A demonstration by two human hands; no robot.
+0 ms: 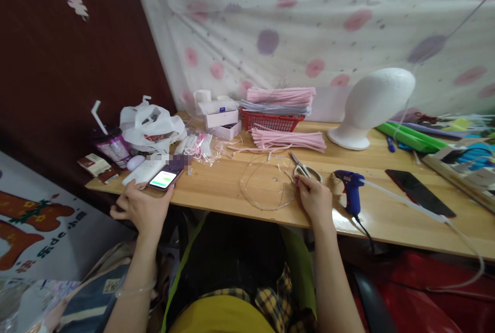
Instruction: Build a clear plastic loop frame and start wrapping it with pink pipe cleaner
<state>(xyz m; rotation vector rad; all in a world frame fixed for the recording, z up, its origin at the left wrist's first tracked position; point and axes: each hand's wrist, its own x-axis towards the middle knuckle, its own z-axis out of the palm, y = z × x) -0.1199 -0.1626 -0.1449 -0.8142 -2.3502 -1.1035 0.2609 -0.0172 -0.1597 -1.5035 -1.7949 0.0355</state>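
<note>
Left hand, eleven o'clock: fingers spread wide against the dark, lit phone. Right hand, one o'clock: fingers pinching the thin clear wire loop; tugging could snag it on the pale-handled metal scissors.

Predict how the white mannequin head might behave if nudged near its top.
The mannequin head may tip easily, its bulky top rising over a smaller base. Its matte, foam-like surface suggests it is light for its size.
</note>
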